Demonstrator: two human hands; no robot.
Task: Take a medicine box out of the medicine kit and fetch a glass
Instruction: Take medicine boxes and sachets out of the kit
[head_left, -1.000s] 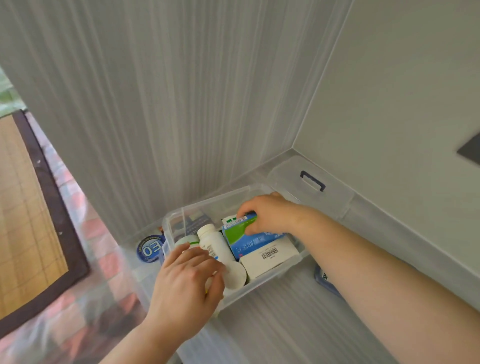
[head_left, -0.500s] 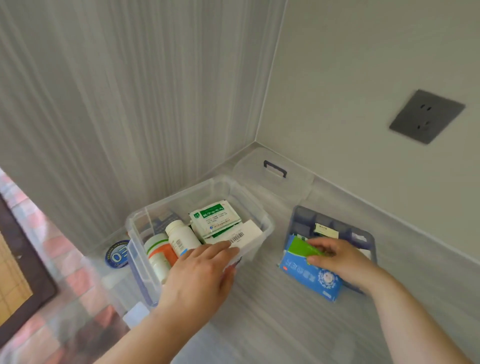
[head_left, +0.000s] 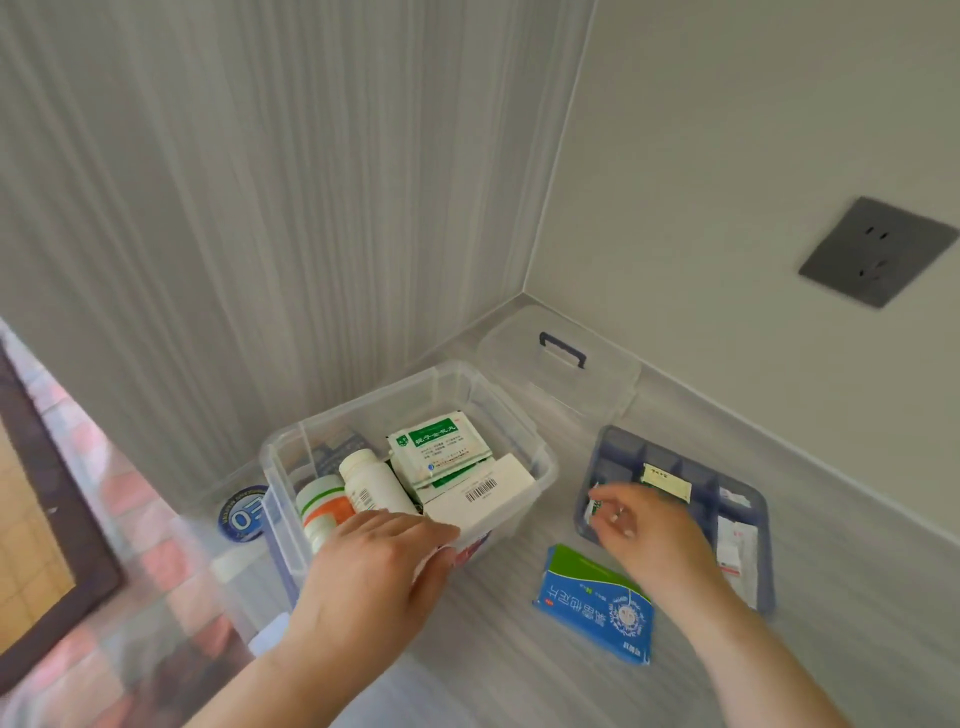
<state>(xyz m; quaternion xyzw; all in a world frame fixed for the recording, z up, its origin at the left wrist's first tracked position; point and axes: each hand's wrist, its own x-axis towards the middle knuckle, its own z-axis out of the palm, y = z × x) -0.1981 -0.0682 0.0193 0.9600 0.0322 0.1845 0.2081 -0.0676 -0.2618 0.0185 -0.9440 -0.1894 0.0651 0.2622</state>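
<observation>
The blue and green medicine box (head_left: 595, 603) is out of the kit and lies flat on the grey counter (head_left: 493, 670), at about five o'clock from the clear plastic kit (head_left: 540, 457) and just beside the blue divider tray (head_left: 758, 519). So the first half of the job looks done to me; the glass is what remains, and I see no glass anywhere in view, so I'd judge it has to be fetched from somewhere else.

My left hand (head_left: 374, 566) rests on the near rim of the kit, fingers spread flat over the edge and not gripping anything that I can see. My right hand (head_left: 639, 530) hovers over the near left corner of the tray, at about three o'clock from the kit, fingers loosely curled and apart from the medicine box. A small white scrap sits by its fingertips, but I cannot tell whether I am pinching it or merely above it.

Inside the kit are two white bottles (head_left: 369, 488), green and white sachets (head_left: 439, 449) and a white carton with a barcode (head_left: 483, 493); what lies beneath them is hidden. The clear lid (head_left: 561, 364) sits at one o'clock, in the corner. The print on the packs is too blurred to read.
</observation>
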